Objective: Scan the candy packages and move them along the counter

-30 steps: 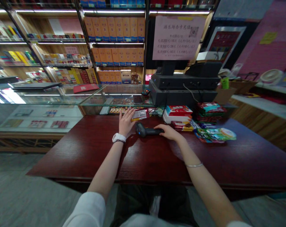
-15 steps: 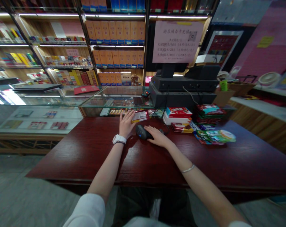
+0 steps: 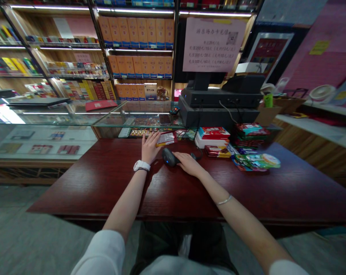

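Note:
My left hand (image 3: pixel 149 147), with a white watch on the wrist, lies flat and open on the dark red counter (image 3: pixel 104 179), its fingertips touching a red and white snack packet (image 3: pixel 166 138). My right hand (image 3: pixel 187 163) rests over the handle of a black barcode scanner (image 3: pixel 168 157) that lies on the counter, fingers curled around it. The scanner's head with a small blue light points left, toward my left wrist.
Stacks of snack packets (image 3: pixel 251 135) and a red and white box (image 3: pixel 213 136) sit right of the scanner. Behind them stands a black till (image 3: pixel 219 103) with a pink notice (image 3: pixel 213 44). A glass display case (image 3: pixel 75 118) and stocked shelves (image 3: pixel 138 49) fill the back.
My right hand slid left along the scanner, from its handle's end to nearer its head, and closed over it. My left hand stayed on the packet.

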The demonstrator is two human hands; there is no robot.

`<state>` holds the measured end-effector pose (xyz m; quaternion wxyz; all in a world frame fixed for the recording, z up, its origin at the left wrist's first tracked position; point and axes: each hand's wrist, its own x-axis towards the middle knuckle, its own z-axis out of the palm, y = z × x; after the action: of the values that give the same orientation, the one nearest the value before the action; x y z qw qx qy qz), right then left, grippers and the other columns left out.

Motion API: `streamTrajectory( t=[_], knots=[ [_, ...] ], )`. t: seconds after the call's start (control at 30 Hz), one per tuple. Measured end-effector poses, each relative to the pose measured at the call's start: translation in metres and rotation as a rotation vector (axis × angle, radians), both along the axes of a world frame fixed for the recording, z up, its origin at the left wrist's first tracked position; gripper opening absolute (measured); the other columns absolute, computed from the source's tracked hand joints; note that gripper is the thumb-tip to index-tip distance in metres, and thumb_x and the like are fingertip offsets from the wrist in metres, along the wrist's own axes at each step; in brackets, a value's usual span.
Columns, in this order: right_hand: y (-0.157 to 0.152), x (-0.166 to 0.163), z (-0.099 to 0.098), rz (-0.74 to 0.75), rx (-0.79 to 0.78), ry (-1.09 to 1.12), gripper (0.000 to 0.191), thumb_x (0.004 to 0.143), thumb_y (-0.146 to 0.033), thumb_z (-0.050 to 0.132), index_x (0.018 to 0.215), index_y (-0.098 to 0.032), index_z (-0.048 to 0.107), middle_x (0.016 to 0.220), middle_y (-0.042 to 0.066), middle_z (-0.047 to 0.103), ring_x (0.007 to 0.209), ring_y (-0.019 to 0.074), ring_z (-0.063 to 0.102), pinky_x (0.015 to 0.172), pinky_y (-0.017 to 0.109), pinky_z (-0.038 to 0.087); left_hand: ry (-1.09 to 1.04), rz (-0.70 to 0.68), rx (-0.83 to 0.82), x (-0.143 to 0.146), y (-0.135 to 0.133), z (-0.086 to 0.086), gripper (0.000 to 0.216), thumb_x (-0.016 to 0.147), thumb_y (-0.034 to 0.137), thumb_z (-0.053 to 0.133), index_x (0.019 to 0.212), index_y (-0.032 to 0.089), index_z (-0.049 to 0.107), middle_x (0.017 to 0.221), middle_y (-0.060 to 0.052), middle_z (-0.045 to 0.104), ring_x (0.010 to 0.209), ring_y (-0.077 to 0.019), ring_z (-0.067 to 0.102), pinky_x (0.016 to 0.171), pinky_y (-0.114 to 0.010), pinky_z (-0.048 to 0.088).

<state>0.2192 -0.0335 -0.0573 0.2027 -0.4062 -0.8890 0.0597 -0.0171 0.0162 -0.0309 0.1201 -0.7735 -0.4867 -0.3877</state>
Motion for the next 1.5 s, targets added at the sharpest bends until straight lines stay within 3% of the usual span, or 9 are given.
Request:
streamTrajectory(
  t=[0.23, 0.37, 0.53, 0.73, 1.0, 1.5],
  knots=[
    [-0.004, 0.000, -0.001, 0.016, 0.045, -0.004, 0.063, 0.090, -0.010, 0.055, 0.150, -0.019, 0.039, 0.146, 0.016, 0.053, 0.136, 0.0271, 0.050, 0.111, 0.049, 0.043, -0.017, 0.004, -0.029, -0.002, 0.003, -0.003, 0.055, 0.090, 0.030, 0.060, 0.144, 0.027, 0.051, 0.148, -0.005, 0.055, 0.143, -0.0254, 0.044, 0.126, -0.050, 0.012],
    [-0.004, 0.001, 0.000, 0.010, 0.075, 0.048, 0.066, 0.093, -0.015, 0.052, 0.155, -0.020, 0.030, 0.148, 0.016, 0.052, 0.135, 0.0272, 0.051, 0.110, 0.050, 0.044, -0.028, 0.006, -0.042, -0.002, 0.002, -0.002, 0.054, 0.090, 0.028, 0.059, 0.143, 0.027, 0.052, 0.147, -0.005, 0.055, 0.142, -0.0250, 0.045, 0.126, -0.051, 0.013],
    [-0.007, 0.006, 0.014, -0.063, 0.117, 0.203, 0.066, 0.099, -0.030, 0.047, 0.158, -0.019, 0.020, 0.148, 0.017, 0.051, 0.132, 0.0288, 0.054, 0.110, 0.051, 0.044, -0.028, 0.001, -0.036, -0.001, 0.000, 0.000, 0.052, 0.090, 0.027, 0.058, 0.142, 0.026, 0.053, 0.147, -0.005, 0.056, 0.142, -0.0250, 0.045, 0.126, -0.052, 0.013],
    [-0.017, 0.016, 0.032, -0.200, 0.083, 0.285, 0.067, 0.100, -0.040, 0.043, 0.159, -0.023, 0.017, 0.141, 0.011, 0.060, 0.123, 0.0288, 0.063, 0.101, 0.047, 0.052, -0.035, 0.037, -0.045, -0.001, 0.000, 0.002, 0.052, 0.090, 0.028, 0.060, 0.142, 0.027, 0.053, 0.147, -0.005, 0.055, 0.142, -0.0249, 0.045, 0.126, -0.051, 0.014],
    [-0.019, 0.017, 0.037, -0.228, 0.108, 0.283, 0.064, 0.100, -0.038, 0.042, 0.159, -0.025, 0.019, 0.142, 0.008, 0.060, 0.123, 0.0271, 0.063, 0.098, 0.043, 0.055, -0.060, 0.112, -0.041, -0.010, 0.006, -0.001, 0.054, 0.090, 0.030, 0.061, 0.143, 0.027, 0.052, 0.147, -0.006, 0.055, 0.142, -0.0259, 0.044, 0.126, -0.052, 0.012],
    [-0.018, 0.017, 0.035, -0.214, 0.089, 0.302, 0.065, 0.099, -0.035, 0.044, 0.159, -0.027, 0.019, 0.145, 0.006, 0.058, 0.126, 0.0273, 0.061, 0.100, 0.043, 0.053, -0.053, 0.101, -0.041, -0.015, 0.007, -0.005, 0.061, 0.086, 0.027, 0.063, 0.145, 0.028, 0.049, 0.148, -0.007, 0.055, 0.142, -0.0267, 0.045, 0.125, -0.054, 0.014]
  ],
)
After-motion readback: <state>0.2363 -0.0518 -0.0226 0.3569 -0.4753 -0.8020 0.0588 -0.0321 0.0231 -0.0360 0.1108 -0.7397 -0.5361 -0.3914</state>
